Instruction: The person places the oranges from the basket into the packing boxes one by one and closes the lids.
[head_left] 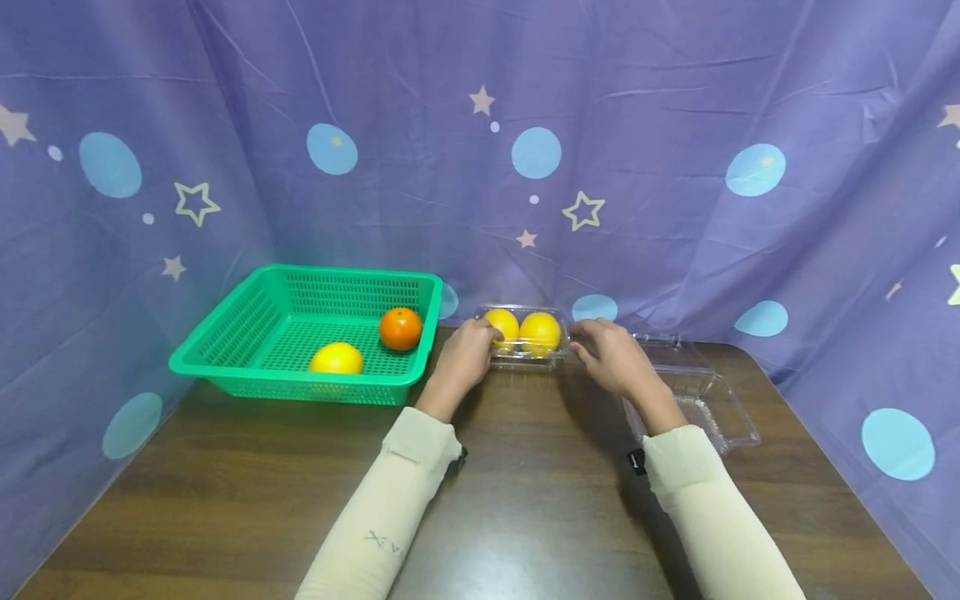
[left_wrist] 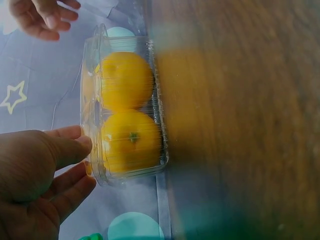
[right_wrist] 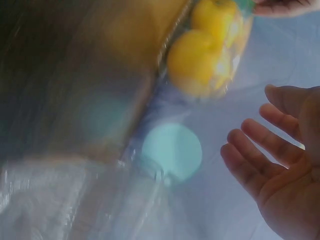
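A clear plastic clamshell box [head_left: 525, 354] stands at the table's back edge, lid over two yellow-orange citrus fruits [left_wrist: 131, 142]. My left hand [head_left: 468, 350] is at the box's left end. In the left wrist view, its thumb and fingers [left_wrist: 82, 145] pinch the rim of the lid. My right hand [head_left: 611, 354] hovers just off the right end, fingers spread and relaxed, with nothing in it. In the right wrist view a gap separates that hand [right_wrist: 280, 155] from the box, which looks blurred there.
At the left, a green plastic basket [head_left: 225, 371] holds a yellow fruit [head_left: 337, 358] and an orange-red fruit [head_left: 401, 329]. Another clear box [head_left: 731, 408] lies with its lid raised at the right, partly behind my right arm. A purple curtain [head_left: 420, 208] hangs behind the brown table [head_left: 525, 483].
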